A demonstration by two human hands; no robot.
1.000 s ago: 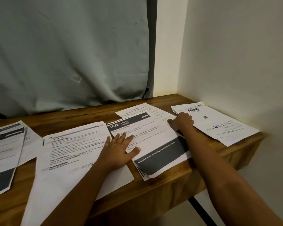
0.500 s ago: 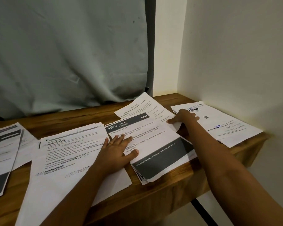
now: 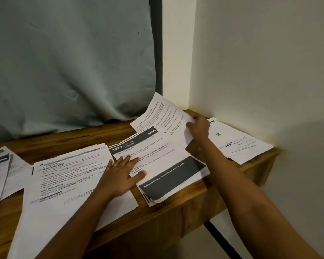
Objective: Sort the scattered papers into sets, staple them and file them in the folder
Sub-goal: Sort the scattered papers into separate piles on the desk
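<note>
Wooden desk point(image 3: 64, 139), left hand point(image 3: 120, 174) flat on stack point(image 3: 168, 165), right hand point(image 3: 199, 128) seemingly pinching sheet point(image 3: 161, 114) (curtain point(image 3: 64, 62) behind)

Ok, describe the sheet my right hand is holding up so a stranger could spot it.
Go to the far right corner of the brown wooden desk, by the cream wall. There the right hand pinches a white sheet of small black print. It alone curls upward; the dark-banded stack headed 1573 in front and the white pages beside it lie flat.
</note>
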